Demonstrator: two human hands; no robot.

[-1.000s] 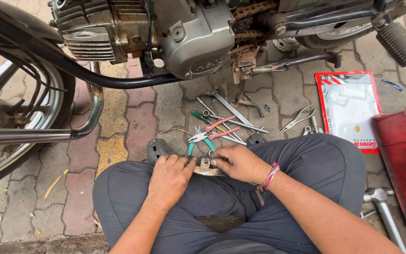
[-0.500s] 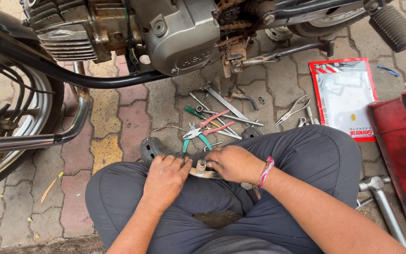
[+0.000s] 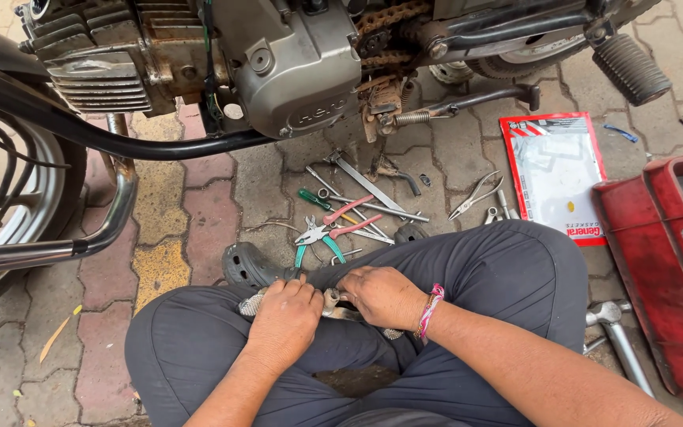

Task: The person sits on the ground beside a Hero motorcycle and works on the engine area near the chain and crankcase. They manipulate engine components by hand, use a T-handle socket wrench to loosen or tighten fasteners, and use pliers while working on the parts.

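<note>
The person sits cross-legged on the paved ground, and both hands meet between the knees over a small grey metal part [image 3: 332, 300]. The left hand [image 3: 286, 316] lies palm-down with its fingers curled over the left end of the part. The right hand [image 3: 381, 294], a pink woven band [image 3: 428, 310] at its wrist, closes its fingers over the right end. Only a short stretch of the metal part shows in the gap between the two hands, so each hand is wrapped around it; the rest is hidden under the fingers.

Just beyond the left hand, a black perforated rubber shoe [image 3: 248, 267] rests against the dark grey trouser leg [image 3: 199, 348]. On the brick paving [image 3: 207, 213] ahead of the hands lies a scatter of tools: pliers with teal handles [image 3: 314, 239], pliers with pink handles [image 3: 351, 215], a green-handled screwdriver [image 3: 314, 198] and a flat steel spanner [image 3: 365, 183]. Above them stands the silver motorcycle engine case [image 3: 294, 63]. To the right lie a red-edged flat packet [image 3: 555, 170] and a red metal tray [image 3: 666, 269].
</note>
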